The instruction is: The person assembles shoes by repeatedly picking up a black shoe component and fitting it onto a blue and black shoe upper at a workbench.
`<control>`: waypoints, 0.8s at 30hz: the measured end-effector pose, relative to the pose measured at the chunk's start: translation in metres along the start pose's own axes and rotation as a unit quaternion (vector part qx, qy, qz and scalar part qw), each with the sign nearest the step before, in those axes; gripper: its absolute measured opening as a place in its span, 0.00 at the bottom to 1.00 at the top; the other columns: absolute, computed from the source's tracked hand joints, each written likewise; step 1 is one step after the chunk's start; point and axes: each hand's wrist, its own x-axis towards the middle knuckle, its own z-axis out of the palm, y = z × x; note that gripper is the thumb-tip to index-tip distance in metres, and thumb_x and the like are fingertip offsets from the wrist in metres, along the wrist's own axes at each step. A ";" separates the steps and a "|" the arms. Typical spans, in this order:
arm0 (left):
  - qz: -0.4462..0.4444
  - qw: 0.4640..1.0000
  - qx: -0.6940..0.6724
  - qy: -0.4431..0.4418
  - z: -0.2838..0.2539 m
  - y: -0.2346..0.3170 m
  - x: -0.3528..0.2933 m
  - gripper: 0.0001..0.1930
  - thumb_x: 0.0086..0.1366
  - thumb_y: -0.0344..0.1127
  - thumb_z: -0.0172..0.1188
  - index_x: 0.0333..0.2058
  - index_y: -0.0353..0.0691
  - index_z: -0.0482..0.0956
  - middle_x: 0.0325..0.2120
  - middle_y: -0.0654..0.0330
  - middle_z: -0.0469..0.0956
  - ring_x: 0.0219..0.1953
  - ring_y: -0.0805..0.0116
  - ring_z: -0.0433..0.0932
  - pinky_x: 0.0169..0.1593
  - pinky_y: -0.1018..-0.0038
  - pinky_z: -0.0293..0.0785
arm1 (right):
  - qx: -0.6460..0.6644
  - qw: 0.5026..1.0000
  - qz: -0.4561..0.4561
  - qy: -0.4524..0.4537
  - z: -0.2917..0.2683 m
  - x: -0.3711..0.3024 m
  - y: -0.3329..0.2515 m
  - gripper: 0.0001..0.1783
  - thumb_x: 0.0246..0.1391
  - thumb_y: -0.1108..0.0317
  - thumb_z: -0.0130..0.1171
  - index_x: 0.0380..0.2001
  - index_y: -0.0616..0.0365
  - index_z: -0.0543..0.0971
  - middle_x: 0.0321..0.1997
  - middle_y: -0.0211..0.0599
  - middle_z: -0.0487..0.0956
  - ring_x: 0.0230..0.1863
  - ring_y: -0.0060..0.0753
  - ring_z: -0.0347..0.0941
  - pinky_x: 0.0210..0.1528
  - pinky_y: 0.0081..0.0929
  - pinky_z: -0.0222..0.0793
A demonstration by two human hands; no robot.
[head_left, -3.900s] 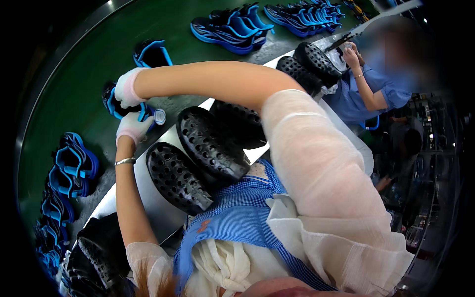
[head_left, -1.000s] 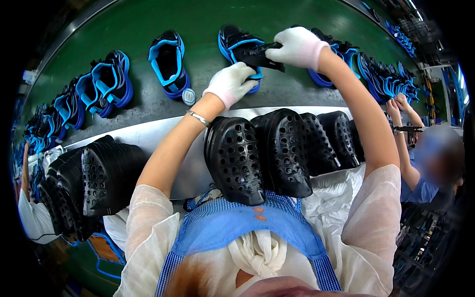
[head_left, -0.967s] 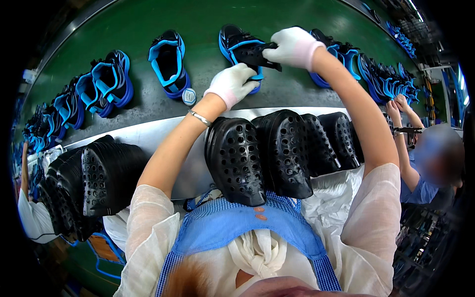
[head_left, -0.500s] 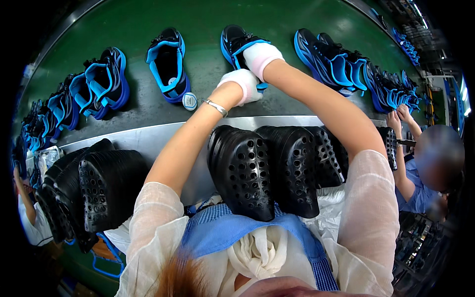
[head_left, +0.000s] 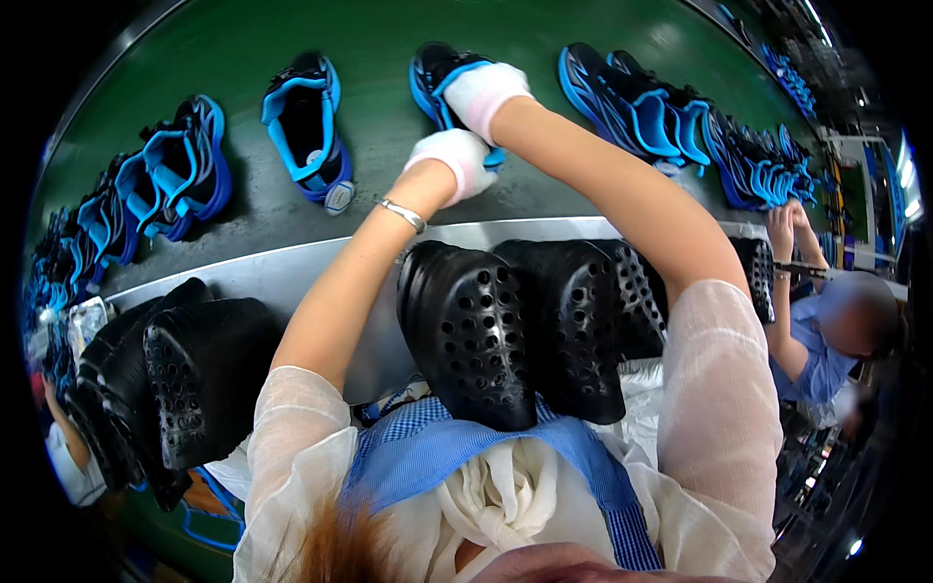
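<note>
Both my hands wear white gloves and work at one black and blue sneaker (head_left: 426,85) on the green belt. Its toe points away from me. My left hand (head_left: 453,158) is closed at the heel end, with a bit of blue edge showing beside it. Over the shoe's opening lies my right hand (head_left: 484,95), bent around the collar; its fingertips are hidden. The inside of the shoe is covered by the gloves. To the left stands another sneaker (head_left: 309,126), its opening toward me and a round tag (head_left: 338,197) at its heel.
More sneakers line the belt (head_left: 389,29) at left (head_left: 180,170) and right (head_left: 622,107). Stacks of black, shoe-shaped pieces with round holes (head_left: 476,330) stand between me and the metal edge (head_left: 262,262), with others at left (head_left: 209,379). A co-worker (head_left: 826,330) reaches in at right.
The sneakers and both my hands have shifted left in the picture, the black stacks less so. My hands stay on the same sneaker.
</note>
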 end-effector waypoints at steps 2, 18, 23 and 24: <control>0.008 0.998 0.019 0.063 -0.001 0.002 0.001 0.20 0.53 0.52 0.57 0.34 0.40 0.80 0.30 0.49 0.80 0.33 0.53 0.79 0.41 0.64 0.75 | -0.004 1.000 -0.001 -0.010 -0.004 0.001 0.001 0.13 0.45 0.69 0.58 0.38 0.55 0.80 0.40 0.41 0.81 0.40 0.43 0.79 0.37 0.35 0.76; -0.094 0.984 -0.150 0.017 -0.030 -0.038 -0.041 0.18 0.52 0.46 0.60 0.26 0.32 0.77 0.17 0.55 0.76 0.17 0.64 0.75 0.27 0.71 0.73 | -0.040 0.960 0.273 -0.051 -0.044 -0.135 0.193 0.23 0.51 0.50 0.50 0.38 0.56 0.82 0.43 0.46 0.80 0.44 0.47 0.77 0.47 0.39 0.72; -0.082 0.994 -0.034 0.072 -0.014 -0.039 -0.026 0.18 0.52 0.47 0.59 0.28 0.33 0.77 0.20 0.51 0.77 0.24 0.57 0.78 0.33 0.67 0.74 | 0.063 0.948 0.301 -0.085 0.024 -0.124 0.237 0.32 0.43 0.43 0.58 0.41 0.60 0.80 0.45 0.49 0.79 0.46 0.48 0.76 0.50 0.35 0.70; -0.076 0.994 -0.054 0.062 -0.013 -0.042 -0.024 0.17 0.53 0.45 0.59 0.26 0.33 0.75 0.18 0.53 0.76 0.20 0.61 0.77 0.29 0.70 0.74 | 0.097 0.946 0.305 -0.056 0.033 -0.121 0.237 0.28 0.43 0.48 0.58 0.40 0.61 0.80 0.44 0.50 0.79 0.46 0.49 0.75 0.50 0.35 0.70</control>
